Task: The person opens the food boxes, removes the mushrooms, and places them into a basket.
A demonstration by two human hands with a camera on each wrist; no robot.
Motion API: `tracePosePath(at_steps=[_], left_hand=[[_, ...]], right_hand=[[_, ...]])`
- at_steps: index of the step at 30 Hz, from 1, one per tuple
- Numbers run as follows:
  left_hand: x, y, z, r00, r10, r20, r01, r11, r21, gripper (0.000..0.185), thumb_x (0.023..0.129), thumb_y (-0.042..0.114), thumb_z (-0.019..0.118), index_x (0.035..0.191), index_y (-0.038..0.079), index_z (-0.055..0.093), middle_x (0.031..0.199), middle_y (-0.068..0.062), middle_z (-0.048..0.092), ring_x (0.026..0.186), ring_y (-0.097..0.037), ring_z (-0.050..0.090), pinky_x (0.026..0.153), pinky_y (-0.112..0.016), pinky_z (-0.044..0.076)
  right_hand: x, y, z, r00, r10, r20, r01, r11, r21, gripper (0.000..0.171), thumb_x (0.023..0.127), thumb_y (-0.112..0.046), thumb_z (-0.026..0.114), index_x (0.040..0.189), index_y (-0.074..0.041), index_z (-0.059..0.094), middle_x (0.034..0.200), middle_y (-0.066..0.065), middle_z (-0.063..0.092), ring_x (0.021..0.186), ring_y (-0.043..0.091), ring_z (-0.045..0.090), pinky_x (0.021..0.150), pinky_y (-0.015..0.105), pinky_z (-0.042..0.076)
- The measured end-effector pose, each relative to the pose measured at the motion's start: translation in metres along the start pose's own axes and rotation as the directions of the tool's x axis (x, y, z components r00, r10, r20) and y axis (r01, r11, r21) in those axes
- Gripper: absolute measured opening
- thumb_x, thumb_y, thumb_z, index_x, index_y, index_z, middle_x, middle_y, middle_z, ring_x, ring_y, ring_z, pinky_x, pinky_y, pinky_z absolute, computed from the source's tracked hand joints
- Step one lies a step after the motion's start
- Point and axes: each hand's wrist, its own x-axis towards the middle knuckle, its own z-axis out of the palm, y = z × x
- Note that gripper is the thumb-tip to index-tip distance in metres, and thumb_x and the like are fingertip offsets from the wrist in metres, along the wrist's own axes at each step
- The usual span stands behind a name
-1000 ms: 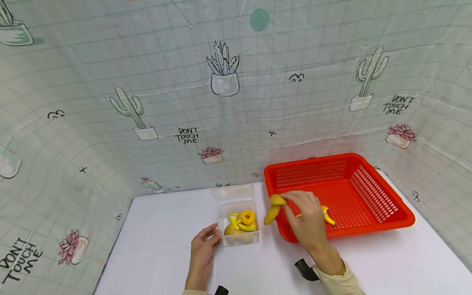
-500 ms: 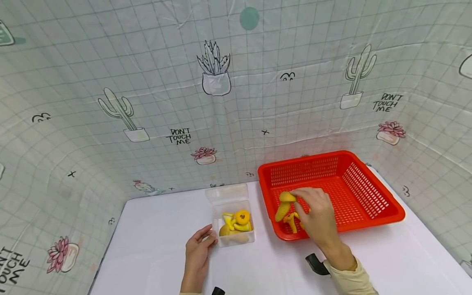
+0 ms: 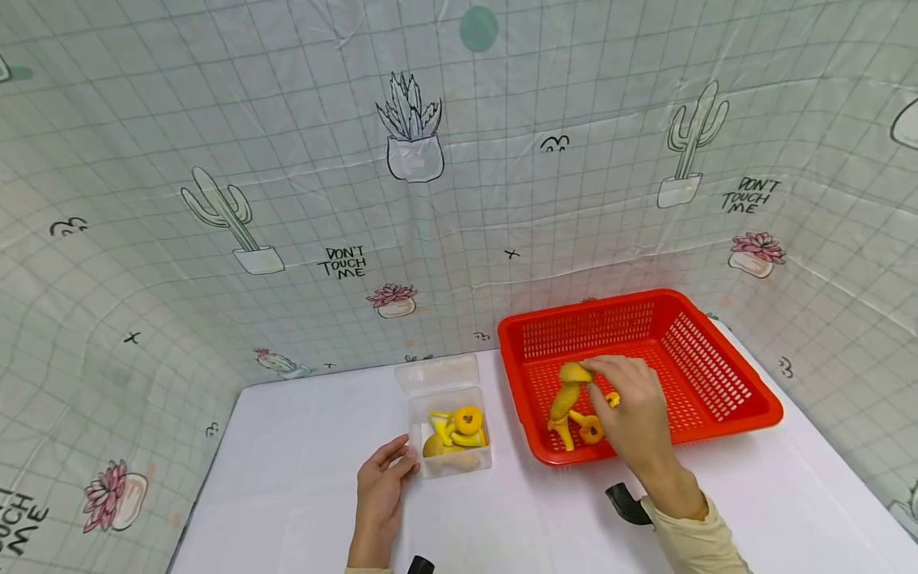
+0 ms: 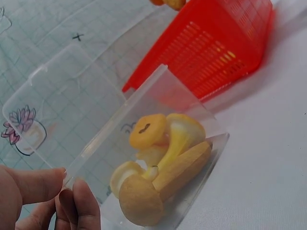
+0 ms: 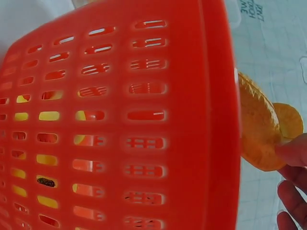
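Observation:
A yellow-brown toy mushroom (image 3: 565, 399) hangs stem down over the left part of the red basket (image 3: 588, 310). My right hand (image 3: 641, 414) pinches it by the cap; the right wrist view shows the thumb against the same toy mushroom (image 5: 259, 129), beyond the basket wall (image 5: 184, 120). My left hand (image 3: 380, 490) holds the left side of a clear plastic box (image 3: 473, 462), thumb and fingers at its edge. Inside the box lie several yellow toy mushrooms (image 4: 182, 170). Its clear lid (image 4: 67, 96) stands folded back.
More yellow toy mushrooms (image 3: 591, 430) lie in the basket's near left part, some partly hidden by the right hand. Both containers stand on a white tabletop (image 3: 308, 462). A cactus-printed curtain (image 3: 459, 207) rises behind and at both sides.
My right hand has carried the mushroom rightward, from over the basket's left rim to inside its outline. My left hand has stayed at the box. The head view has shifted slightly.

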Motion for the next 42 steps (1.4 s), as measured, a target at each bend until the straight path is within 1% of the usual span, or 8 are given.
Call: tracePosePath(at_steps=[7,13,21,24,29,33,37,42], left_hand=[[-0.001,0.002,0.000,1.000,0.006,-0.002,-0.006,1.000,0.005,0.041,0.096,-0.013,0.064,0.136,-0.021,0.055,0.104,-0.005,0.061,0.086,-0.007,0.061,0.075,-0.017,0.059],[0.001,0.001,-0.001,1.000,0.001,-0.002,-0.001,1.000,0.013,0.041,0.097,-0.013,0.064,0.136,-0.020,0.055,0.105,-0.007,0.062,0.088,-0.008,0.061,0.076,-0.017,0.059],[0.000,0.001,-0.001,1.000,0.005,-0.011,-0.005,1.000,0.003,0.041,0.097,-0.012,0.064,0.136,-0.020,0.056,0.106,-0.006,0.062,0.086,-0.007,0.061,0.075,-0.017,0.059],[0.000,0.001,0.000,1.000,0.009,-0.013,-0.009,1.000,0.003,0.041,0.097,-0.013,0.064,0.136,-0.020,0.055,0.104,-0.006,0.062,0.085,-0.007,0.061,0.075,-0.017,0.059],[0.000,0.001,0.001,1.000,0.009,-0.012,-0.009,1.000,0.009,0.041,0.097,-0.012,0.064,0.136,-0.020,0.055,0.105,-0.006,0.062,0.086,-0.008,0.060,0.075,-0.017,0.059],[0.001,0.000,0.000,1.000,0.009,-0.012,-0.009,1.000,0.015,0.041,0.097,-0.012,0.064,0.136,-0.020,0.055,0.104,-0.005,0.062,0.086,-0.008,0.061,0.075,-0.017,0.059],[0.001,0.000,0.000,1.000,0.010,-0.018,-0.010,1.000,0.020,0.041,0.097,-0.013,0.064,0.136,-0.020,0.055,0.103,-0.005,0.062,0.086,-0.008,0.060,0.074,-0.017,0.059],[0.001,0.001,0.001,1.000,0.020,-0.022,-0.020,0.999,0.027,0.041,0.096,-0.013,0.065,0.135,-0.020,0.056,0.105,-0.007,0.062,0.086,-0.008,0.061,0.074,-0.017,0.059]], right_hand=[[0.000,0.002,0.004,0.998,0.030,0.054,-0.028,0.999,-0.036,0.034,0.076,0.016,0.082,0.107,0.001,0.077,0.106,0.016,0.075,0.098,0.034,0.062,0.081,0.039,0.044],[0.002,0.004,0.009,0.996,0.022,0.084,-0.018,0.998,-0.053,0.034,0.077,0.015,0.083,0.107,0.001,0.077,0.106,0.015,0.075,0.097,0.035,0.063,0.080,0.043,0.047],[0.016,0.002,0.019,0.988,0.045,0.148,-0.031,0.995,-0.099,0.029,0.080,0.012,0.083,0.105,-0.001,0.078,0.104,0.014,0.075,0.093,0.035,0.063,0.075,0.047,0.049],[0.022,0.001,0.022,0.984,0.053,0.168,-0.036,0.994,-0.102,0.027,0.081,0.011,0.082,0.106,-0.001,0.078,0.105,0.015,0.076,0.095,0.036,0.063,0.076,0.048,0.049],[0.027,-0.004,0.025,0.972,0.093,0.215,-0.073,0.992,-0.099,0.026,0.085,0.007,0.082,0.109,-0.001,0.078,0.109,0.017,0.076,0.101,0.039,0.065,0.085,0.056,0.052],[0.027,-0.012,0.024,0.964,0.114,0.242,-0.096,0.992,-0.086,0.026,0.085,0.006,0.081,0.110,-0.001,0.078,0.110,0.017,0.076,0.102,0.039,0.066,0.088,0.057,0.052],[0.026,-0.024,0.024,0.960,0.086,0.267,-0.075,0.996,-0.050,0.026,0.085,0.007,0.082,0.109,-0.001,0.079,0.109,0.014,0.077,0.101,0.036,0.066,0.088,0.054,0.053],[0.025,-0.044,0.031,0.944,0.001,0.330,-0.003,1.000,0.004,0.025,0.083,0.003,0.086,0.107,-0.003,0.080,0.109,0.010,0.077,0.104,0.031,0.068,0.088,0.049,0.056]])
